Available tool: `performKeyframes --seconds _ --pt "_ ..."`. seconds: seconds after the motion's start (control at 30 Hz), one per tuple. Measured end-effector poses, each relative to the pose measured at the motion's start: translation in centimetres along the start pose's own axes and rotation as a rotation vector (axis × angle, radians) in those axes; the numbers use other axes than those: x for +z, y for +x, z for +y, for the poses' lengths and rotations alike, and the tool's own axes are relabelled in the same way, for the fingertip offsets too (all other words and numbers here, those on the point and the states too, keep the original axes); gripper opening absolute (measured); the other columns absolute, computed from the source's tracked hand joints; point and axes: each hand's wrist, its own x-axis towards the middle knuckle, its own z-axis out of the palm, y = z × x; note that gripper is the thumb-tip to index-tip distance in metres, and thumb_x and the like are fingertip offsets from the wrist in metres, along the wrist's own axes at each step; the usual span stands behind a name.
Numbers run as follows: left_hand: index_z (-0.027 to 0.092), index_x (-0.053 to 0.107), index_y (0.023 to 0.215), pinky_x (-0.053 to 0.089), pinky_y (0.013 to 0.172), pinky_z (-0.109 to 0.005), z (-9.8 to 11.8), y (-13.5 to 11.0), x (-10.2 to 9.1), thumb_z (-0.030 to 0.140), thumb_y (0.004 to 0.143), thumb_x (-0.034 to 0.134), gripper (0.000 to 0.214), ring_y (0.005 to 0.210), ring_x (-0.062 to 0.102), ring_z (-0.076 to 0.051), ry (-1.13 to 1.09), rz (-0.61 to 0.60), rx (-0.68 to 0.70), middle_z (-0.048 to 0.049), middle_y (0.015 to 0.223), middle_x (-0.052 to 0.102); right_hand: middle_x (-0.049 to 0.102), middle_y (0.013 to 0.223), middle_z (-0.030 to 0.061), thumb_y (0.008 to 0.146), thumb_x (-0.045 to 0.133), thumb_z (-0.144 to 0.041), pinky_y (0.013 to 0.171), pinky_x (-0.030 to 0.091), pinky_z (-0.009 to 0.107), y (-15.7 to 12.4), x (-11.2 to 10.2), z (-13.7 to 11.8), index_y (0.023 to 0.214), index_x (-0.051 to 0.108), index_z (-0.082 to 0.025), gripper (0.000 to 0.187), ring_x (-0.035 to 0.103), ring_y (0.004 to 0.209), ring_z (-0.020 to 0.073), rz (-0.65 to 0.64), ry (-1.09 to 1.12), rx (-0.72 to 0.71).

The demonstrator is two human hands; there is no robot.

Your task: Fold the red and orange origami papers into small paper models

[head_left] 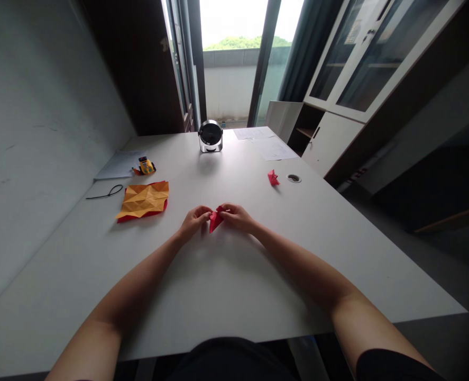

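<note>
Near the middle of the white table (218, 286), a small folded piece of red paper (215, 221) is held between my two hands, its pointed end toward me. My left hand (194, 219) pinches its left edge with thumb and fingers. On the other side, my right hand (236, 216) grips the upper right part of the fold. The fingertips cover some of the paper. Farther right lies a second folded red paper piece (273, 178), apart from both hands.
To the left lie creased orange and red paper sheets (145, 198), a black cable tie (106, 193) and a yellow toy vehicle (146, 166). A round black-and-silver device (210, 136) stands at the back. Printed papers (274, 149) and a cable hole (294, 179) are at right.
</note>
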Motion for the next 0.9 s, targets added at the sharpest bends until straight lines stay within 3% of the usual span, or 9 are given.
performKeyframes --seconds 0.2,0.43,0.9 --pt "0.016 0.065 0.104 0.052 0.076 -0.029 -0.6 0.1 0.2 0.035 0.079 0.073 0.032 0.083 0.067 -0.018 -0.046 -0.016 -0.006 -0.0062 0.093 0.073 0.068 0.080 0.0009 0.081 0.069 -0.045 0.069 0.044 0.029 0.2 -0.1 0.3 0.085 0.070 -0.020 0.026 0.057 0.074 0.0161 0.017 -0.173 -0.035" --pt "0.018 0.059 0.122 0.053 0.073 -0.028 -0.9 0.1 0.0 0.036 0.082 0.071 0.046 0.083 0.069 -0.018 -0.052 -0.037 -0.014 -0.0063 0.095 0.074 0.064 0.073 -0.0009 0.080 0.068 -0.042 0.065 0.040 0.028 0.1 -0.1 0.0 0.081 0.068 -0.020 0.022 0.053 0.069 0.0150 0.046 -0.206 -0.029" --pt "0.016 0.064 0.114 0.053 0.075 -0.030 -0.6 0.0 0.0 0.043 0.082 0.073 0.043 0.084 0.070 -0.020 -0.021 -0.071 -0.021 -0.0083 0.095 0.075 0.062 0.076 -0.0021 0.081 0.067 -0.038 0.064 0.042 0.027 0.3 -0.2 0.9 0.096 0.064 -0.023 0.021 0.055 0.068 0.0142 0.078 -0.238 -0.059"
